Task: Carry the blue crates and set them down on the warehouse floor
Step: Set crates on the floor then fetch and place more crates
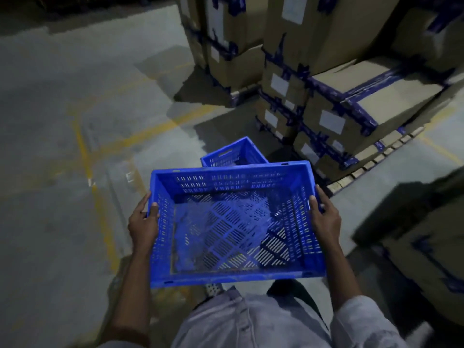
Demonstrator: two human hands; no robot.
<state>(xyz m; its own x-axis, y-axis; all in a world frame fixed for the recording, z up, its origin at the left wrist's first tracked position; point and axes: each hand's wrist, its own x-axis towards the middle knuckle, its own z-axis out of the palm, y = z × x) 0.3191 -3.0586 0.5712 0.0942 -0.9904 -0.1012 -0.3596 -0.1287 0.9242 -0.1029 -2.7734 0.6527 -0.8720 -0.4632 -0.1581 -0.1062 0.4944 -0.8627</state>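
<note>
Both hands, left hand (pixel 143 223) and right hand (pixel 325 219), are gripping the blue crate (pixel 233 222) sides at lower centre; second crate (pixel 234 153) just above.

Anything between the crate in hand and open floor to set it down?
Partly. A second blue crate sits on the floor directly ahead of the held crate, with stacked cartons to the right. The concrete floor to the left looks open.
</note>
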